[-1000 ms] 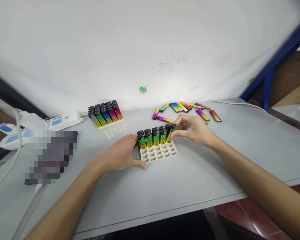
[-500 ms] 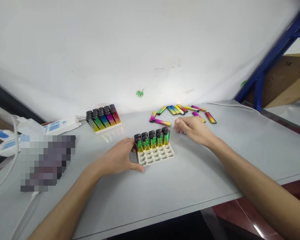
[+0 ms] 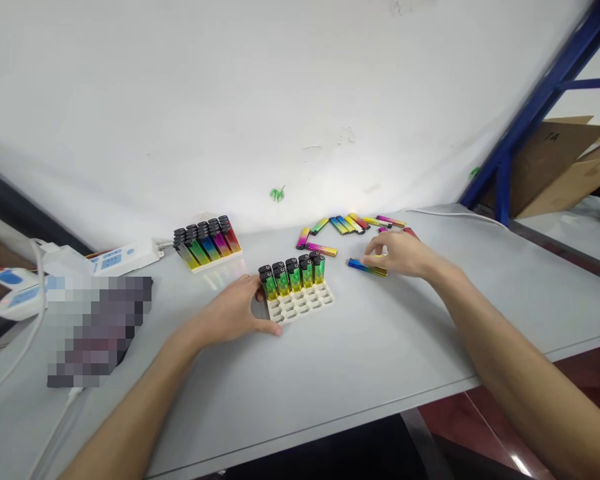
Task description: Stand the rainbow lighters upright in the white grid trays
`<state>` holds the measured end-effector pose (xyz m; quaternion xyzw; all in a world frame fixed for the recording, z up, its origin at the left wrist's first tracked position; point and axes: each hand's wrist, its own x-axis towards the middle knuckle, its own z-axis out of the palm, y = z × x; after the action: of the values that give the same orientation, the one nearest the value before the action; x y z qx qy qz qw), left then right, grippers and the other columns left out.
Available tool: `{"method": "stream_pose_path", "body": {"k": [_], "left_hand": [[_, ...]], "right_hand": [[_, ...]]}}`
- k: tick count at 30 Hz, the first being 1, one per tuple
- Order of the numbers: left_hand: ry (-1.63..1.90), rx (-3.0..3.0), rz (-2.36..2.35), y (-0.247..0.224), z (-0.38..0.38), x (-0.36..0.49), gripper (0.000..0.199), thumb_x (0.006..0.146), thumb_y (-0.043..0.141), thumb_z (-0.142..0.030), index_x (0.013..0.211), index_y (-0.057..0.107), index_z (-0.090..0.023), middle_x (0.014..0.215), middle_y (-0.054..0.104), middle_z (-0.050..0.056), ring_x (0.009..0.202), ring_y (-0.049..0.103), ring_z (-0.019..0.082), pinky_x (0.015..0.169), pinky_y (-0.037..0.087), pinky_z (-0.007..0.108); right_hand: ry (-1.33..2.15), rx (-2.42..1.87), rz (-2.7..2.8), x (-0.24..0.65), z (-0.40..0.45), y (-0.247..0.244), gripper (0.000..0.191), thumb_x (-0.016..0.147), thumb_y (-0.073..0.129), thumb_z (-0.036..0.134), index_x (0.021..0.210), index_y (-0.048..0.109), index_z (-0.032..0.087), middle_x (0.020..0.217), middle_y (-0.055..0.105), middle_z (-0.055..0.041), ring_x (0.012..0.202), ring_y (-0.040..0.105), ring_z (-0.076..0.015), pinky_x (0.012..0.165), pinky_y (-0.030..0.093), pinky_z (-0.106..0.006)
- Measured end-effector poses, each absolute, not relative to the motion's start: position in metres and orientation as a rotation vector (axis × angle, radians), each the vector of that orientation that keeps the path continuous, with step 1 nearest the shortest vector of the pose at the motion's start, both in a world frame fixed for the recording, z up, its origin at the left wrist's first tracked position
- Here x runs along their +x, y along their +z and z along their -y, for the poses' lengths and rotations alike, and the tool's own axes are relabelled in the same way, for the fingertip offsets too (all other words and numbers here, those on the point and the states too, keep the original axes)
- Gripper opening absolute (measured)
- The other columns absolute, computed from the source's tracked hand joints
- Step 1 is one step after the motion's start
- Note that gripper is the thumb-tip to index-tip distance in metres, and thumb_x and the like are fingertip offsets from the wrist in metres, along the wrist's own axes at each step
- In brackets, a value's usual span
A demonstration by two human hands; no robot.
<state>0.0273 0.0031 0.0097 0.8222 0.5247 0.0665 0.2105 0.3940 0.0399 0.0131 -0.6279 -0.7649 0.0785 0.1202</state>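
My left hand (image 3: pixel 230 310) is closed on the left side of a cream, honeycomb-like lighter tray (image 3: pixel 303 305), its thumb at the front corner. Green-and-yellow lighters (image 3: pixel 294 277) with black tops stand upright in the tray's back rows, while the front slots hold nothing. To the right of the tray, my right hand (image 3: pixel 397 253) bends its fingers down onto a blue-and-yellow lighter (image 3: pixel 360 265) low over the table. The fingertips meet around the lighter's middle; part of its yellow end and the far fingers are hidden.
Loose coloured lighters (image 3: pixel 321 249) lie scattered along the wall. A second tray full of lighters (image 3: pixel 207 245) stands at the back left. Beside it are a white power strip (image 3: pixel 115 259) and a blurred-out dark object (image 3: pixel 103 327) with a cable. A blue metal post (image 3: pixel 503 180) rises at right.
My right hand has shifted slightly right and its fingers have loosened from a fist, so the blue-and-yellow lighter now shows. My left hand stays on the tray. The view has turned slightly.
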Motion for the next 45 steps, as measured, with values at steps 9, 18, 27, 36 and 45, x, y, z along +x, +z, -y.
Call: {"method": "stream_pose_path", "body": {"k": [9,18,27,36,45], "left_hand": [[0.241,2.325,-1.440,0.011,-0.002,0.030,0.069,0.057,0.078,-0.070,0.101,0.060,-0.020,0.101,0.065,0.006,0.094,0.062,0.030,0.082,0.050,0.040],[0.237,2.326,-1.433,0.008,-0.002,0.029,0.072,0.057,0.078,-0.070,0.105,0.060,-0.020,0.103,0.065,0.008,0.097,0.061,0.031,0.086,0.050,0.041],[0.282,2.317,-1.432,0.010,-0.001,0.031,0.067,0.058,0.078,-0.067,0.104,0.062,-0.021,0.103,0.066,0.007,0.096,0.062,0.031,0.085,0.050,0.041],[0.230,2.312,-1.451,0.013,0.001,0.032,0.074,0.059,0.077,-0.069,0.112,0.061,-0.020,0.109,0.065,0.010,0.100,0.061,0.032,0.086,0.050,0.042],[0.278,2.299,-1.440,0.007,-0.002,0.029,0.079,0.057,0.077,-0.072,0.116,0.062,-0.021,0.112,0.066,0.010,0.103,0.060,0.034,0.086,0.050,0.044]], "right_hand": [[0.284,-1.687,2.198,0.357,-0.027,0.004,0.022,0.092,0.051,0.039,0.095,0.060,0.019,0.090,0.066,-0.0105,0.089,0.059,-0.0265,0.070,0.041,-0.034],[1.062,-1.232,1.624,0.327,-0.018,0.004,0.035,0.099,0.034,0.050,0.091,0.052,0.021,0.062,0.032,0.0057,0.051,0.028,-0.0114,0.049,0.023,-0.026],[1.333,-1.209,1.393,0.320,-0.018,-0.003,0.061,0.092,0.038,0.070,0.055,0.039,0.021,0.051,0.014,0.0077,0.044,0.014,-0.0080,0.046,0.011,-0.026],[1.429,-1.029,1.327,0.310,-0.014,-0.007,0.042,0.087,0.056,0.065,0.088,0.045,0.024,0.068,0.052,0.0054,0.047,0.044,-0.0098,0.039,0.031,-0.021],[1.635,-0.997,1.161,0.310,-0.017,-0.010,0.057,0.090,0.044,0.069,0.063,0.050,0.019,0.047,0.026,0.0086,0.039,0.018,-0.0059,0.041,0.017,-0.021]]}}
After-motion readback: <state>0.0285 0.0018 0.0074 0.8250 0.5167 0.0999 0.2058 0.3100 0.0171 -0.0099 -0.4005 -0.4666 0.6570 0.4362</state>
